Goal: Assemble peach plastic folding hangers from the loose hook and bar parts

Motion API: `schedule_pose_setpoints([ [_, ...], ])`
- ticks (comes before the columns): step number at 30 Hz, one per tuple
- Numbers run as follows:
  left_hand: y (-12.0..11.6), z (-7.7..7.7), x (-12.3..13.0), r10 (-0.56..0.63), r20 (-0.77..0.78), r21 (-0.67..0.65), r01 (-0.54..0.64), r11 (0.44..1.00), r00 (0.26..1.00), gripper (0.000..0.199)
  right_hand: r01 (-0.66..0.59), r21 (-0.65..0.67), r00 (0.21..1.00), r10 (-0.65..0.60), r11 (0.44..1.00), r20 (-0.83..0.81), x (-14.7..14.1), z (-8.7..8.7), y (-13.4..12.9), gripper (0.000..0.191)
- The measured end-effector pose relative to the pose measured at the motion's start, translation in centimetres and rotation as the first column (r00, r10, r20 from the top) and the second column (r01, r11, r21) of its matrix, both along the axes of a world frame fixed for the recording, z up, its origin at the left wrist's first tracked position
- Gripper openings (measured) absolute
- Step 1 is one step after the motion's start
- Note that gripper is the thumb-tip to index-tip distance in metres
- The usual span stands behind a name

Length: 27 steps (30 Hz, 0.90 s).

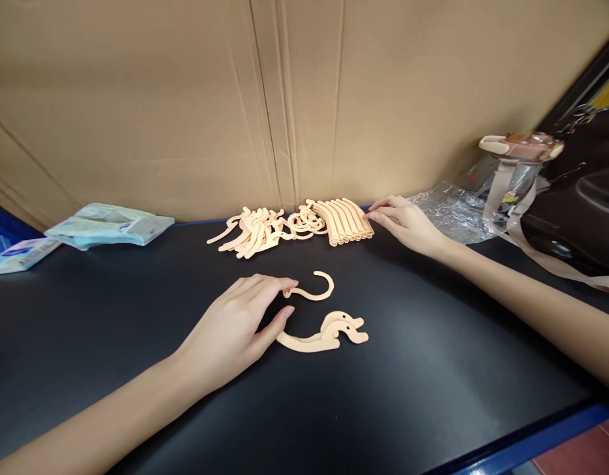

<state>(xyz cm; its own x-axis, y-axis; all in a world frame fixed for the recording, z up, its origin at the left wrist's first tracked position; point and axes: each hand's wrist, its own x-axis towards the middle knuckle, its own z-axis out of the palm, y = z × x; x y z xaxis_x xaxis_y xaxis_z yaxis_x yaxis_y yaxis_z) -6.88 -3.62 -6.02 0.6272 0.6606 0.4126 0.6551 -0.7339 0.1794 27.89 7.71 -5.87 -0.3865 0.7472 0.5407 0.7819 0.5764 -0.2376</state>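
My left hand (237, 320) is over the middle of the table, thumb and fingers apart. Its fingertips touch the left end of a peach plastic hook (321, 295) that lies flat. Just below, two curved peach plastic arms (309, 344), which look like folding-hanger parts with small holes, lie overlapped by the thumb; their left end is partly hidden. At the back, my right hand (408, 223) reaches its outstretched fingers to the right edge of a neat row of curved arms (344, 221). Nothing shows in its fingers, and contact with the row is hard to tell.
Left of the row lie several loose hooks (304, 221) and a jumbled pile of arm pieces (255, 231). Tissue packs (109, 224) rest at far left. Clear plastic wrap (450, 208), a strapped bottle (524, 148) and a black bag (581, 191) stand right. Cardboard (185, 119) backs the black table (383, 409).
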Motion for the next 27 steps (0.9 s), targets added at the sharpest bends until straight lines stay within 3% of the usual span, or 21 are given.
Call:
schedule_pose_setpoints([
  [18,-0.12,0.23,0.18,0.005,0.002,-0.028,-0.005,1.000,1.000,0.024,-0.090,-0.001,0.986,0.089,0.996,0.138,0.46,-0.01,0.15,0.035],
  [27,-0.31,0.51,0.28,0.010,-0.010,-0.041,-0.010,0.999,1.000,0.023,-0.109,0.080,0.974,0.090,0.991,0.207,0.49,0.22,-0.07,0.029],
])
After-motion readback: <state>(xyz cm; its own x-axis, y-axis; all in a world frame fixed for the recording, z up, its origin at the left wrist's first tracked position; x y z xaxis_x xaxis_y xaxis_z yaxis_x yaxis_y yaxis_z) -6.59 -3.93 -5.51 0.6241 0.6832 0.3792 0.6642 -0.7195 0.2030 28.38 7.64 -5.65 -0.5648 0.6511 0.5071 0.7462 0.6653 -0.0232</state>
